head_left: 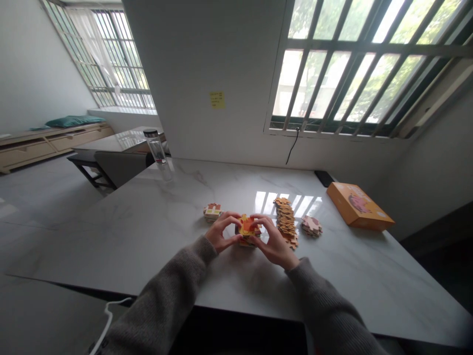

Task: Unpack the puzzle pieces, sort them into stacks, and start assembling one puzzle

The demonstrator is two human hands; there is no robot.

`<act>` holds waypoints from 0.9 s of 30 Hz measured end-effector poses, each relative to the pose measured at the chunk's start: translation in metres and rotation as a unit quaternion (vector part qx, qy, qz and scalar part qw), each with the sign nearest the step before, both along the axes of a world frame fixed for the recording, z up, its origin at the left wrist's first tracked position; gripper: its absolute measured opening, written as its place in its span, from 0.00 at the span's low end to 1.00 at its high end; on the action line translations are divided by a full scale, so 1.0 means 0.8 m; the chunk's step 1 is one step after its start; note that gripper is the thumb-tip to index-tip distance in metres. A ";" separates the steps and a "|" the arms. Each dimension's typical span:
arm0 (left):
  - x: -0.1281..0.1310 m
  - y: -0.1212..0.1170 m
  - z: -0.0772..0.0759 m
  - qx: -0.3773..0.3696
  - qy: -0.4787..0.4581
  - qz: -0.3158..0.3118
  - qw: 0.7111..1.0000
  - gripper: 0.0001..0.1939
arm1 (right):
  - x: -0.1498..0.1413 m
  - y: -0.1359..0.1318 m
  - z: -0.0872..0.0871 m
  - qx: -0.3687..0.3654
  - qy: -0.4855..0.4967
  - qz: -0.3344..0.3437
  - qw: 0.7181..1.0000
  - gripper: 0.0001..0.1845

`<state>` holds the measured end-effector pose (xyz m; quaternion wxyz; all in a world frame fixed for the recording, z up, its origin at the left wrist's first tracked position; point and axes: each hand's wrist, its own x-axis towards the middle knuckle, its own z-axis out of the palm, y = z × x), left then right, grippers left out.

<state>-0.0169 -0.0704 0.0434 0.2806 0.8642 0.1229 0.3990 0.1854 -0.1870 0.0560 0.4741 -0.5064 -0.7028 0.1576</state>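
Clamps the puzzle stack (247, 226) from both sides with left hand (222, 232) and right hand (274, 243), probably to keep loose layers even. Stands on the table (121, 241) between a small pile (212, 212) and an orange row of pieces (286, 220), apparently separated to avoid mixing.

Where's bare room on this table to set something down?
Bare tabletop lies left of the leftmost puzzle stack, nearer than the bottle, and between the right sleeve and orange box. It's crowded from the left hand and right hand to the orange row and pink stack.
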 end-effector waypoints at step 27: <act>-0.095 0.137 -0.011 -0.041 0.128 0.130 0.982 0.14 | 0.014 0.005 -0.014 0.028 0.023 -0.102 0.994 0.18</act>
